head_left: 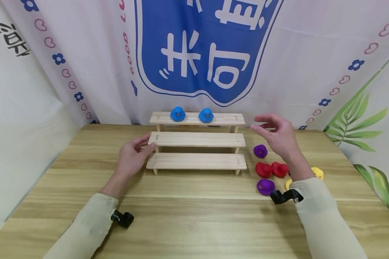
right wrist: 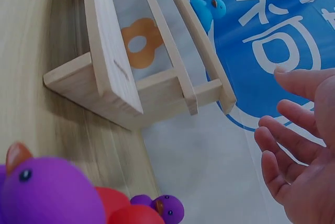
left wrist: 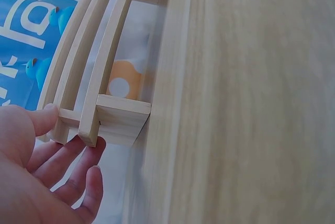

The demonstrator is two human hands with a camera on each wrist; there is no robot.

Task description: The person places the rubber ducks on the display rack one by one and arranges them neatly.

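Observation:
A three-tier wooden display stand (head_left: 196,160) stands on the table, with two blue rubber ducks (head_left: 178,114) (head_left: 206,115) apart on its top tier. My left hand (head_left: 132,155) holds the stand's left end at the middle tier; in the left wrist view its thumb lies on that tier's end and the fingers curl under the ends. Raised off the stand's right end, my right hand (head_left: 278,135) has loosely bent fingers and nothing in them. Below it lie purple ducks (head_left: 260,151) (head_left: 265,187) and red ducks (head_left: 263,170) (head_left: 280,169).
Yellow ducks (head_left: 317,173) sit partly behind my right wrist. A printed curtain (head_left: 110,72) hangs right behind the stand, along the back edge of the wooden table (head_left: 188,223). Black wrist cameras (head_left: 122,218) are strapped at both sleeves.

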